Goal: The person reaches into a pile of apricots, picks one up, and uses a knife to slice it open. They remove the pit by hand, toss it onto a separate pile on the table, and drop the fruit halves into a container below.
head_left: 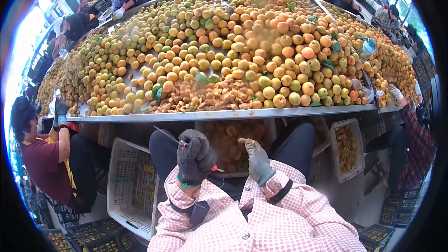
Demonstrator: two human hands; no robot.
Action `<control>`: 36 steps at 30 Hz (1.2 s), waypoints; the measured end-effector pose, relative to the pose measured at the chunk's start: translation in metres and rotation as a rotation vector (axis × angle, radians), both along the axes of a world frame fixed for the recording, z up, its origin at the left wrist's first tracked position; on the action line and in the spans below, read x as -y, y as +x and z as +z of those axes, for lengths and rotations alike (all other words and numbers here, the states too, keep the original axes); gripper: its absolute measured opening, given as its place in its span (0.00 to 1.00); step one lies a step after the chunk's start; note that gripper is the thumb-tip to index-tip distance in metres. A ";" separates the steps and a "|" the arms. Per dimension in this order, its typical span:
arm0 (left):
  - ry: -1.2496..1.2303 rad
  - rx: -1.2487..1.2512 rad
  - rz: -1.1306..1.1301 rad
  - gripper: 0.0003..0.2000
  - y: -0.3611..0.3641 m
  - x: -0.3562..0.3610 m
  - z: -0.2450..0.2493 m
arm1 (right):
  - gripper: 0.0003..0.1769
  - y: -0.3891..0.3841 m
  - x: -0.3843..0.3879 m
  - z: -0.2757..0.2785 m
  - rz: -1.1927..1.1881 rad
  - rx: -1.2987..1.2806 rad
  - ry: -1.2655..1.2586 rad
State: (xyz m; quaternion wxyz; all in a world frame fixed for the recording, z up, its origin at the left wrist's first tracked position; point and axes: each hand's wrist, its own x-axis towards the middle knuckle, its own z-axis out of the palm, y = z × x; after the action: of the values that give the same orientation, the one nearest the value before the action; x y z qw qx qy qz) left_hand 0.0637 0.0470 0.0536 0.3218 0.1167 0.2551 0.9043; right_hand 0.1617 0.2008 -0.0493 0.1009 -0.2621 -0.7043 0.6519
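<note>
A dark fuzzy glove covers my left hand point(193, 157), which is closed around a slim tool. The tool's thin metal shaft point(164, 133) sticks out toward the upper left, and a red piece point(214, 168) shows at the lower right of the fist. My right hand point(259, 161), in a grey glove, points its index finger to the left, with orange marks near the fingertip. No held object shows in it. Below the table edge, between my knees, a crate of orange fruit pieces point(235, 140) lies under both hands. Apricot pits point(205, 97) are heaped at the table's near edge.
Apricots point(280, 51) cover the wide metal-edged table point(224, 115). A white crate point(133, 182) stands at my left, and another crate point(346, 149) with fruit at my right. A person point(46, 154) sits at the left, another point(415, 144) at the right; more people work across the table.
</note>
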 end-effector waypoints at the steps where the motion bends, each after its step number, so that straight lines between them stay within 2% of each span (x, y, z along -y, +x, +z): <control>1: 0.031 -0.016 -0.047 0.07 -0.004 0.004 -0.005 | 0.21 0.001 0.000 0.011 -0.041 -0.027 -0.256; 2: 0.035 -0.019 -0.050 0.07 -0.005 0.009 -0.008 | 0.20 0.003 0.002 0.019 -0.081 -0.052 -0.514; 3: 0.000 -0.002 -0.041 0.07 -0.007 0.013 -0.010 | 0.20 0.005 -0.001 0.024 0.008 -0.081 -0.577; 4: -0.034 0.015 -0.029 0.07 -0.009 0.016 -0.012 | 0.20 0.002 -0.004 0.029 0.010 -0.087 -0.570; 6: -0.059 0.020 -0.012 0.08 -0.011 0.021 -0.018 | 0.21 -0.004 -0.011 0.047 0.210 -0.031 -0.544; 8: -0.086 0.106 0.000 0.08 -0.015 0.025 -0.026 | 0.22 -0.020 -0.017 0.072 0.224 -0.081 -0.547; 10: -0.060 0.109 -0.031 0.08 -0.020 0.029 -0.037 | 0.24 -0.035 -0.027 0.084 0.285 -0.164 -0.656; 12: -0.123 0.156 0.017 0.08 -0.023 0.031 -0.043 | 0.27 -0.048 -0.032 0.097 0.232 -0.116 -0.634; 15: -0.117 0.224 0.089 0.08 -0.029 0.034 -0.055 | 0.28 -0.072 -0.043 0.109 0.276 -0.075 -0.345; 16: -0.113 0.225 0.096 0.08 -0.031 0.035 -0.057 | 0.28 -0.088 -0.049 0.110 0.256 -0.170 -0.215; 18: -0.154 0.250 0.108 0.08 -0.033 0.035 -0.061 | 0.25 -0.120 -0.067 0.120 0.219 -0.170 -0.110; 20: -0.167 0.291 0.131 0.08 -0.031 0.032 -0.063 | 0.22 -0.166 -0.088 0.079 0.569 -0.443 0.178; 21: -0.183 0.279 0.102 0.09 -0.032 0.032 -0.065 | 0.19 -0.175 -0.087 0.094 0.430 -0.075 0.739; 22: -0.196 0.266 0.075 0.09 -0.034 0.031 -0.066 | 0.17 -0.189 -0.088 0.115 0.359 -0.004 0.952; 24: -0.195 0.274 0.057 0.08 -0.037 0.030 -0.064 | 0.17 -0.227 -0.113 0.085 0.164 -0.373 0.996; 26: -0.299 0.280 0.046 0.09 -0.034 0.029 -0.062 | 0.18 -0.255 -0.135 0.075 0.179 -0.271 1.008; 28: -0.342 0.277 -0.023 0.08 -0.033 0.032 -0.065 | 0.21 -0.284 -0.153 0.067 0.051 -0.166 1.305; 30: -0.391 0.275 -0.086 0.08 -0.037 0.030 -0.065 | 0.25 -0.310 -0.167 0.057 0.019 -0.057 1.601; 31: -0.514 0.204 -0.106 0.07 -0.038 0.029 -0.064 | 0.24 -0.322 -0.176 0.055 0.264 0.226 1.386; 32: -0.637 0.133 -0.131 0.06 -0.039 0.028 -0.063 | 0.24 -0.330 -0.180 0.051 0.267 0.232 1.384; 34: -0.691 0.114 -0.197 0.05 -0.047 0.026 -0.062 | 0.22 -0.333 -0.171 0.074 0.352 0.519 1.314; 36: -0.692 0.084 -0.116 0.10 -0.048 0.021 -0.063 | 0.20 -0.315 -0.178 0.074 0.353 0.436 1.240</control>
State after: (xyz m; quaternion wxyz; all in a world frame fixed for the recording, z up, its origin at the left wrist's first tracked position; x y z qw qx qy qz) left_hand 0.0162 0.0256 -0.0097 0.4034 -0.0224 0.5258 0.7486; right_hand -0.1530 0.3790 0.0250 -0.0197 -0.1624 -0.9843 0.0667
